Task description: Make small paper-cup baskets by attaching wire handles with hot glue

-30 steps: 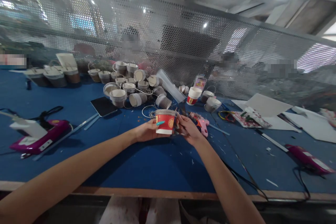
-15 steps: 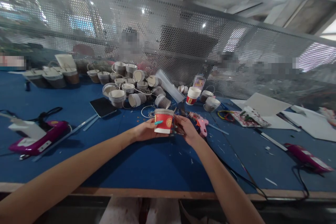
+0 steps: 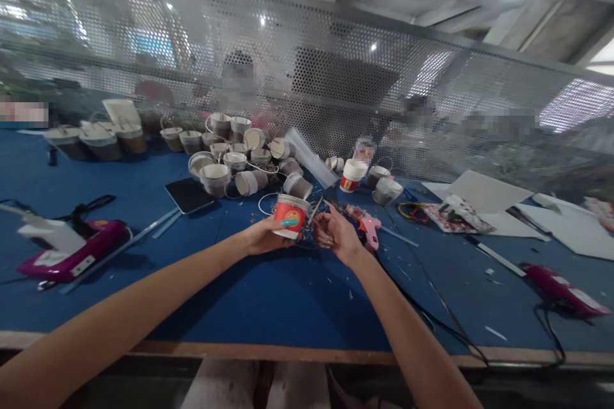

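A red paper cup (image 3: 290,212) with a white rim and base, bearing a gold round mark, is in my left hand (image 3: 267,236). My left fingers wrap round its side, and the cup tilts slightly. Just to its right, my right hand (image 3: 336,235) is closed on a thin, pale strip (image 3: 315,209) that points up beside the cup; its exact kind is too small to tell. A pink glue gun (image 3: 369,230) lies on the table right of my right hand. Behind the cup lies a small grey-wrapped cup (image 3: 297,186) on its side.
Many grey-wrapped cups with handles (image 3: 214,179) are heaped at the back left. Another red cup (image 3: 353,175) stands behind the glue gun. A dark phone-like slab (image 3: 188,195), purple power strips (image 3: 79,252) and white sheets (image 3: 489,195) lie around. A perforated metal screen (image 3: 268,57) stands behind.
My right hand has come away from the red cup and now pinches the thin strip. My left hand has shifted the cup slightly left and tilted it.
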`<control>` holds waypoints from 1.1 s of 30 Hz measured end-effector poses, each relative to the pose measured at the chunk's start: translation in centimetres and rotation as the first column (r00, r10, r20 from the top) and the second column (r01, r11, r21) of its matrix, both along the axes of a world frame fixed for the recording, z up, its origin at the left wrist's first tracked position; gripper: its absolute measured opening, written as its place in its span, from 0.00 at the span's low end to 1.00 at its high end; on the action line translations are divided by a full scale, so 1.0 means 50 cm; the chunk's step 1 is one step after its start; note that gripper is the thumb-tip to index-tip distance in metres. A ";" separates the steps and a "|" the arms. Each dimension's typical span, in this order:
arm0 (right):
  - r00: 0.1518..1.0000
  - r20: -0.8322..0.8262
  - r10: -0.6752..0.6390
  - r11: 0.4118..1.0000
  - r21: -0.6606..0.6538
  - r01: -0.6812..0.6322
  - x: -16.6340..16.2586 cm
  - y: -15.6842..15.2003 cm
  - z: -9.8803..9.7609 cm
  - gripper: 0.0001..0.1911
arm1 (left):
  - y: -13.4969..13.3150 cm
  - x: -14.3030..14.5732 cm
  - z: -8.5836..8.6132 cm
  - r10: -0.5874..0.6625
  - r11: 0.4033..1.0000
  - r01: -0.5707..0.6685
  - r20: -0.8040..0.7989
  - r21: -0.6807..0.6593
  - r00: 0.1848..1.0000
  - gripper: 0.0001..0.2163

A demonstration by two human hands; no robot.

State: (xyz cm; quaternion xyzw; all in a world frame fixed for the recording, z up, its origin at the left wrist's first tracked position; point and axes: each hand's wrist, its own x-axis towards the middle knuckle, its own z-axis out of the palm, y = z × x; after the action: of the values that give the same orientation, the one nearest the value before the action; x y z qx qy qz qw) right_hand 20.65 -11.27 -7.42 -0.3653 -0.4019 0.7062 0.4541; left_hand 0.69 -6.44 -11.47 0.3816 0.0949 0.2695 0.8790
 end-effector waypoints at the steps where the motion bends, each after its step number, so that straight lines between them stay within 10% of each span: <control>1: 1.000 -0.007 0.001 1.000 0.009 -0.001 0.001 0.000 0.000 0.22 | 0.000 0.001 0.000 0.012 1.000 -0.012 -0.011 0.002 1.000 0.21; 33: 0.932 -0.187 -0.310 0.909 0.229 0.348 0.010 -0.005 0.017 0.13 | -0.001 0.003 0.009 -0.006 0.998 0.007 0.022 -0.055 1.000 0.19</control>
State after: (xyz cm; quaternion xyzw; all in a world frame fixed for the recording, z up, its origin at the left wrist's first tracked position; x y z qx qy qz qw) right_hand 21.14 -11.51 -6.59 -0.3129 -0.3884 0.5860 0.6386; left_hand 0.85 -6.51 -11.00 0.3546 0.0914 0.2680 0.8911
